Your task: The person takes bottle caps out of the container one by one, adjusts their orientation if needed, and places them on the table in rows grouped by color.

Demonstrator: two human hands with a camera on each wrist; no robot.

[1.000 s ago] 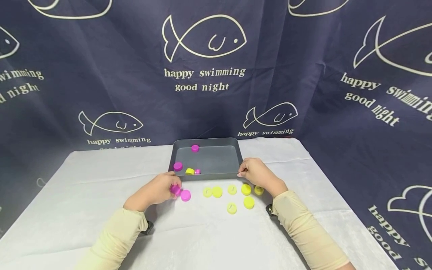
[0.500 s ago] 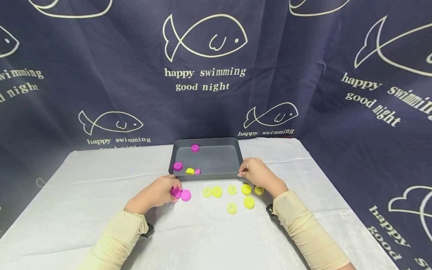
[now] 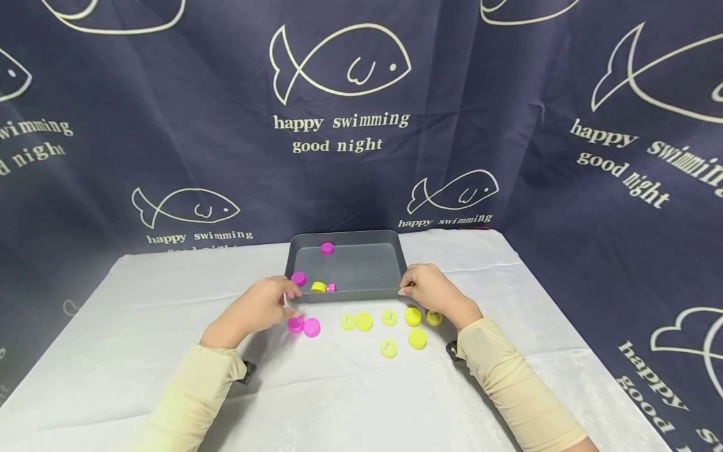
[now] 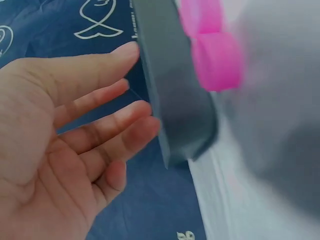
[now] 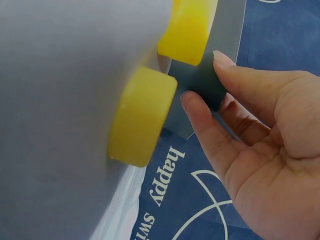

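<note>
A dark grey tray (image 3: 361, 295) lies toward the back of the table. At its front right corner my right hand (image 3: 435, 290) pinches the rim between thumb and fingers; the right wrist view shows the fingers around the corner. My left hand (image 3: 257, 311) is by the front left corner with fingers parted and nothing between them. In the left wrist view, its fingertips (image 4: 145, 127) are at the tray's edge; whether they touch it I cannot tell. Two pink bottle caps (image 3: 312, 327) lie side by side on the cloth just below that hand.
Several yellow caps (image 3: 364, 321) lie in front of the tray, some near my right wrist. Inside the tray are pink caps (image 3: 327, 248), a yellow cap (image 3: 319, 287) and a smaller pink piece (image 3: 331, 287). A dark fish-print curtain (image 3: 339, 176) hangs behind the white-covered table (image 3: 339, 402).
My left hand has let go of the left pink cap and risen slightly toward the tray's front left corner. The right hand keeps its place on the tray.
</note>
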